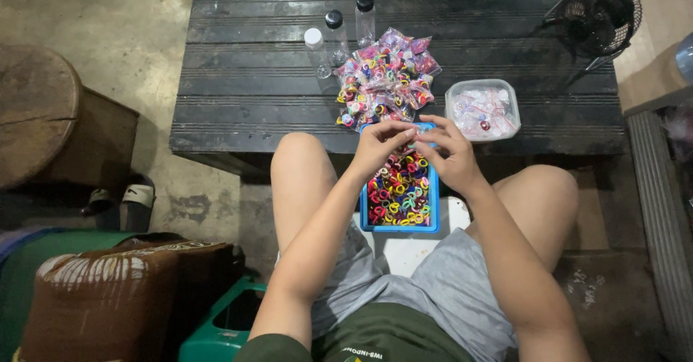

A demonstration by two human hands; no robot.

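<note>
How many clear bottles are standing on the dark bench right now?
3, grouped at the back left of the packet pile: white-capped bottle leftmost, black-capped bottle in the middle, another black-capped one farthest back. None seem hidden.

Head camera looks steeply down, close over lap and table (238, 109).

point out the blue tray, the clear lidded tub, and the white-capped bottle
blue tray (399, 226), head view, near rim by the lap.
clear lidded tub (482, 88), head view, far edge of lid.
white-capped bottle (313, 38), head view, on its white cap.
</note>
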